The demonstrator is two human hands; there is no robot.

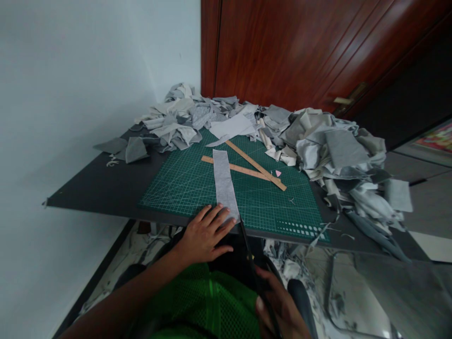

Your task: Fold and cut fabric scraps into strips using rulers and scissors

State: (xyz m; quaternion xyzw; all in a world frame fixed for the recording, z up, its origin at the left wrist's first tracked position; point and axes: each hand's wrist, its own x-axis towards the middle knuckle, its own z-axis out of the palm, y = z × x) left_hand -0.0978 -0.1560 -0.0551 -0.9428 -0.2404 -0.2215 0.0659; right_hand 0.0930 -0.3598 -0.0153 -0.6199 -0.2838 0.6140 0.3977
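A long strip of light grey fabric (223, 176) lies on the green cutting mat (169, 183), its near end at the table's front edge. My left hand (208, 230) presses on that near end, fingers stretched out and spread. In my right hand (282, 306) are black scissors (248, 247), low in front of my body. Their blades point away from me, and the tips meet the strip's near right corner. Whether the blades are apart I cannot tell. Beyond my left hand, one wooden ruler (250, 172) runs under the strip and crosses another wooden ruler (256, 165).
Grey and cream fabric scraps are heaped at the back left (176, 117) and along the right (339, 141) of the black table (106, 188). A white sheet (233, 126) and a small pink triangle (278, 173) lie on the mat. A wall stands left, a wooden door (282, 52) behind.
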